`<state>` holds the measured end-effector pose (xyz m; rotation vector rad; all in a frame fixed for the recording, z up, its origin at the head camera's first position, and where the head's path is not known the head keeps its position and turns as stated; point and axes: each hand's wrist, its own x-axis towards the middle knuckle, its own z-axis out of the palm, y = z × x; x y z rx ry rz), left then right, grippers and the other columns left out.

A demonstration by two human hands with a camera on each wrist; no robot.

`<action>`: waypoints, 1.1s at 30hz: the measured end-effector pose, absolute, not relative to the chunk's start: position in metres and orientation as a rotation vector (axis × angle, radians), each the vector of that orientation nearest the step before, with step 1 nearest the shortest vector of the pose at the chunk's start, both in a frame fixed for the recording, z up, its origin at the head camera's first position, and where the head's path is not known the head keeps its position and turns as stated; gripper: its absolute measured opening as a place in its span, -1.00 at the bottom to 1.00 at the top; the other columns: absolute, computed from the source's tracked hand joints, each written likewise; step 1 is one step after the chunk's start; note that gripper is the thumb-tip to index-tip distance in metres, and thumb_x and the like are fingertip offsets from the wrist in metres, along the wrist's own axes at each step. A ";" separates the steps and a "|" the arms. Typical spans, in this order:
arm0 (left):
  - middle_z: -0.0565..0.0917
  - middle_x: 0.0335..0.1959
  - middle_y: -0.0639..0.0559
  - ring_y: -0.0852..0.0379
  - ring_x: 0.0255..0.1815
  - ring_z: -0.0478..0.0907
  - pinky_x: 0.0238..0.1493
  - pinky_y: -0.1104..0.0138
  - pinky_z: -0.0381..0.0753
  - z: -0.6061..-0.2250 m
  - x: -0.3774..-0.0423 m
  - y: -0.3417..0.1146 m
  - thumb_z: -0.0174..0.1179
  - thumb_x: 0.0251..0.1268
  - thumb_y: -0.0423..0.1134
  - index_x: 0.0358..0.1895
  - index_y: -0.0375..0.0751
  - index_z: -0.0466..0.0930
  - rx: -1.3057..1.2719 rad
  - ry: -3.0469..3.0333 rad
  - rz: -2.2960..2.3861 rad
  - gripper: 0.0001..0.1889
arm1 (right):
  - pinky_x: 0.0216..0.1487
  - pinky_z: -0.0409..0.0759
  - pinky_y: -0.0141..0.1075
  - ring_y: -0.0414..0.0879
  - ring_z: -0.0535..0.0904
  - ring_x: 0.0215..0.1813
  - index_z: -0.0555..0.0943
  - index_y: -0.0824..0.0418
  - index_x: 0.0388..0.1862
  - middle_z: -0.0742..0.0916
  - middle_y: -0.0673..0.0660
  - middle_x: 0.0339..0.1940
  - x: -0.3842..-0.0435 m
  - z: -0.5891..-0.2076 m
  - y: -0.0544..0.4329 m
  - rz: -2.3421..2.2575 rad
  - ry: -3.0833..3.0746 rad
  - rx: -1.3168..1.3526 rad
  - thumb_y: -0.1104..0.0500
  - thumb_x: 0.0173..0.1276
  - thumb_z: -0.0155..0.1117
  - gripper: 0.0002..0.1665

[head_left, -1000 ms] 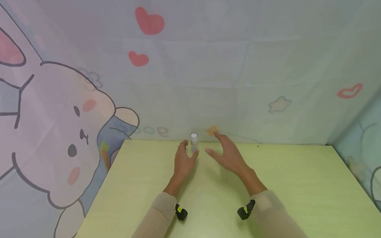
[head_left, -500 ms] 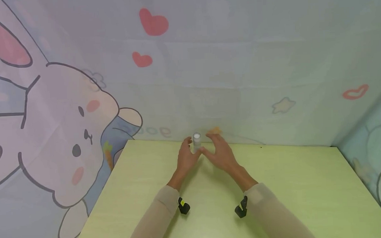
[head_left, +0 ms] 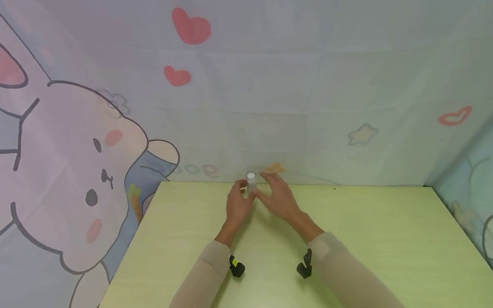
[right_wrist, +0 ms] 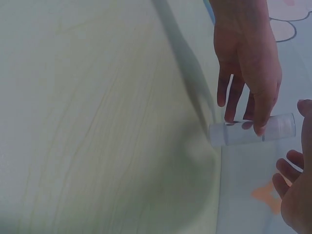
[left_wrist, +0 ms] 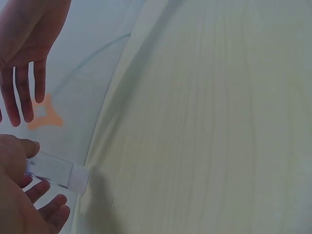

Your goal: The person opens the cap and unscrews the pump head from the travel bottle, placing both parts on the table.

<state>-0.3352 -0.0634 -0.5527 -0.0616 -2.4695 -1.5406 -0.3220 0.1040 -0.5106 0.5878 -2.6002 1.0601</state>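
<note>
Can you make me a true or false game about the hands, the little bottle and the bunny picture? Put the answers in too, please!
1. The left hand is holding a small bottle. True.
2. The bottle is solid black. False: it is see-through, with a white end.
3. The right hand is close to the bottle. True.
4. The right hand is wrapped tightly around the bottle. False: in the right wrist view its fingers are apart from the bottle.
5. Below the left hand is a bright red floor. False: it is a yellow-green table.
6. A big rabbit is pictured on the left side of the head view. True.
</note>
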 end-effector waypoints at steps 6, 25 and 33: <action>0.63 0.35 -0.14 -0.20 0.30 0.62 0.28 -0.08 0.62 -0.559 -0.337 -0.060 0.34 0.53 -0.10 0.36 -0.17 0.48 -0.072 -2.497 -1.512 -0.53 | 0.31 0.58 0.11 0.18 0.58 0.33 0.46 0.32 0.50 0.60 0.25 0.38 -0.325 -0.507 0.098 1.151 -2.577 0.560 -0.06 0.57 0.34 -0.29; 0.72 0.20 -0.17 -0.22 0.15 0.73 0.18 -0.01 0.71 -0.563 -0.338 -0.055 0.37 0.50 -0.17 0.23 -0.19 0.59 -0.102 -2.384 -1.542 -0.64 | 0.27 0.63 -0.01 0.15 0.63 0.21 0.62 0.38 0.25 0.70 0.28 0.16 -0.345 -0.500 0.088 1.279 -2.534 0.501 0.14 0.51 0.42 -0.55; 0.70 0.23 -0.15 -0.17 0.15 0.73 0.18 0.03 0.72 -0.565 -0.336 -0.058 0.35 0.51 -0.19 0.24 -0.19 0.59 -0.150 -2.412 -1.547 -0.65 | 0.21 0.66 -0.03 0.12 0.67 0.12 0.65 0.37 0.15 0.73 0.25 0.07 -0.351 -0.501 0.091 1.333 -2.519 0.512 0.17 0.49 0.45 -0.62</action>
